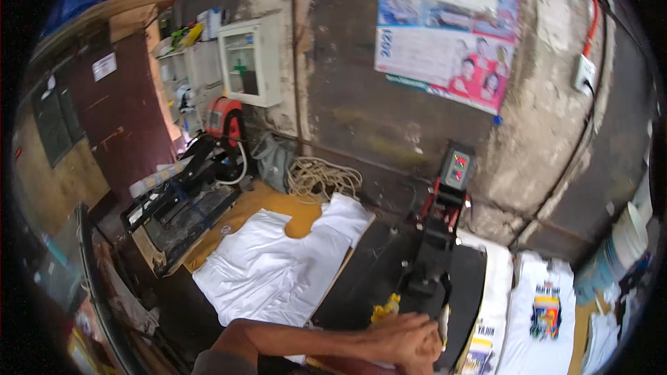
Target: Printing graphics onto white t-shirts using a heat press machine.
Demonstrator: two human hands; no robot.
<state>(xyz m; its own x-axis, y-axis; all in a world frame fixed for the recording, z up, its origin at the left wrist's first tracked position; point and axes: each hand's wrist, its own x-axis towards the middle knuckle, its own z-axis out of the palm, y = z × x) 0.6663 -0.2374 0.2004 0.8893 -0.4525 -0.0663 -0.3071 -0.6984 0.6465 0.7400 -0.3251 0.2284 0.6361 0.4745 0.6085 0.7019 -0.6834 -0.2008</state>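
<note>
reaching near heat press (425, 267) | left hand (403, 338) curled, cannot tell on what | black surface (365, 271) stretches toward white shirt (267, 264) edge

The scene is lit by dim, diffuse light, and only soft shadows are cast. The white shirt (260, 264) is rendered palest, its folds faintly shaded. Detail on the hands (403, 339) and calendar (445, 35) is softened by blur; straight edges are bent toward a black rim.

Black-and-red press machine (432, 253), display (458, 169) lit, beside a spread white shirt (260, 264)
</note>
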